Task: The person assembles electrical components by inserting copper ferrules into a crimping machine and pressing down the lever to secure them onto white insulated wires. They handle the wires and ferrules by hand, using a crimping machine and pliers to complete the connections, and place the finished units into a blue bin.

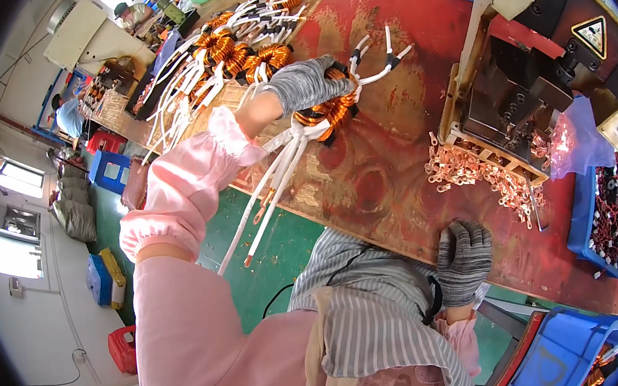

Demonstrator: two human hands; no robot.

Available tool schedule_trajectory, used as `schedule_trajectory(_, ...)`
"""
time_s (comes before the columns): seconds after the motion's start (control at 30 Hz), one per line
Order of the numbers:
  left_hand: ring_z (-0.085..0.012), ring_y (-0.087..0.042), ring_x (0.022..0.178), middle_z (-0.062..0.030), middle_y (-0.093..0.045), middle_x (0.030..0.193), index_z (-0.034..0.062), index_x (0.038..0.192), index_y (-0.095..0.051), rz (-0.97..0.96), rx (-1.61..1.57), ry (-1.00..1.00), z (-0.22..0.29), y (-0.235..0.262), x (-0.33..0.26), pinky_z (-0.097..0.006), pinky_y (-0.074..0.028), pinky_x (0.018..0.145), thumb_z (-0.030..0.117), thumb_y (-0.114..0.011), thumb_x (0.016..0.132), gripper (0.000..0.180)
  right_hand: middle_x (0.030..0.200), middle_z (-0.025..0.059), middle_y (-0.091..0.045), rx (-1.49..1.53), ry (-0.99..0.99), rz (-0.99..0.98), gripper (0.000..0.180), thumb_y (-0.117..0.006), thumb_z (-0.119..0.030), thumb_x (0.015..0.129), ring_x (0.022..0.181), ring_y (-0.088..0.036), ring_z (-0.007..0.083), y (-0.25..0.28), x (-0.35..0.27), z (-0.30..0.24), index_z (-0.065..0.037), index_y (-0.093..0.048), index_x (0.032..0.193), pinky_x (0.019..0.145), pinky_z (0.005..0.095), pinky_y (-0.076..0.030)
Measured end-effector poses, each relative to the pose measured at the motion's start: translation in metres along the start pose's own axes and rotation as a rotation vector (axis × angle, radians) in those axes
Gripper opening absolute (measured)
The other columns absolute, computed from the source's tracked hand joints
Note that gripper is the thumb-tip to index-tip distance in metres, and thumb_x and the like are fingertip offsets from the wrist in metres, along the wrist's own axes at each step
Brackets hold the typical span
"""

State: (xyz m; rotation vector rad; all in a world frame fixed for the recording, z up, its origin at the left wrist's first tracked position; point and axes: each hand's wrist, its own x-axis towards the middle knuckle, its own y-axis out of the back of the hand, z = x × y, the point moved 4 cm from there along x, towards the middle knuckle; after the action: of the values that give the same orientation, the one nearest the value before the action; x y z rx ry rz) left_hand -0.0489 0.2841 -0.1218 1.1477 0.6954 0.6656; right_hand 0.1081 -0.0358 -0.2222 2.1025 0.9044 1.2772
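Note:
My left hand [306,87], in a grey knit glove, is closed over a toroidal coil [331,116] wound with copper wire. White-sleeved leads [284,162] hang from this coil over the table's near edge; one ends in a copper lug [260,211]. More leads with black bands [378,63] stick out on its far side. My right hand [464,256], gloved alike, lies with its fingers flat on the near edge of the worn red table [367,180], holding nothing.
A press machine [514,84] stands at the right, loose copper lugs [463,167] heaped before it. More copper coils [236,55] with white leads lie at the far left. A blue bin [598,217] of small wired parts sits far right. Two people are in the background.

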Motion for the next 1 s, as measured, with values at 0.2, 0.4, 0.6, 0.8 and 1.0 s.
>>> schedule_trajectory(0.2,-0.0315,-0.057,0.106,-0.0186,-0.062,0.104,0.0081,0.132,-0.038,-0.083,-0.043,0.103,-0.023,0.009,-0.051,-0.037,-0.043,0.092,0.059,-0.06,0.076,0.079,0.09,0.0111,-0.06,0.026,0.012,-0.011,0.014,-0.062,-0.011,0.078,0.082,-0.057,0.03,0.0,-0.003,0.001,-0.006,-0.057,0.09,0.077,0.042,-0.045)
schedule_trajectory(0.4,-0.0312,-0.061,0.091,-0.019,-0.062,0.096,0.0085,0.132,-0.038,0.008,-0.144,-0.08,-0.053,-0.031,-0.131,-0.038,-0.047,0.08,0.043,-0.063,0.08,0.067,0.092,0.0114,-0.061,0.251,-0.07,-0.04,0.016,-0.063,-0.015,0.081,0.082,-0.058,0.0294,-0.006,-0.001,-0.01,-0.005,-0.059,0.094,0.074,0.0387,-0.047)
schedule_trajectory(0.6,-0.0325,-0.055,0.108,-0.0242,-0.054,0.116,0.0022,0.132,-0.037,-0.043,-0.077,0.124,-0.041,-0.04,-0.128,-0.037,-0.043,0.091,0.039,-0.061,0.082,0.067,0.102,0.0143,-0.062,1.223,-0.298,-0.652,0.047,-0.064,-0.023,0.085,0.09,-0.06,0.024,-0.094,-0.005,-0.114,-0.001,-0.048,0.124,0.083,0.0323,-0.048)
schedule_trajectory(0.8,-0.0334,-0.056,0.108,-0.0238,-0.056,0.115,0.0011,0.132,-0.037,-0.056,-0.182,0.136,-0.038,-0.037,-0.124,-0.037,-0.044,0.091,0.038,-0.065,0.079,0.07,0.092,0.011,-0.063,1.755,-0.519,-0.96,0.033,-0.062,-0.02,0.086,0.083,-0.062,0.0208,-0.198,-0.024,-0.183,-0.002,-0.053,0.112,0.074,0.0313,-0.052)
schedule_trajectory(1.0,-0.032,-0.063,0.089,-0.0235,-0.062,0.096,0.0023,0.131,-0.039,-0.023,-0.097,0.011,-0.051,-0.024,-0.107,-0.04,-0.049,0.077,0.035,-0.062,0.081,0.064,0.076,0.0118,-0.062,1.983,-0.997,-1.084,0.024,-0.054,-0.017,0.091,0.067,-0.062,0.0231,-0.182,-0.031,-0.193,0.001,-0.055,0.107,0.062,0.0352,-0.053)
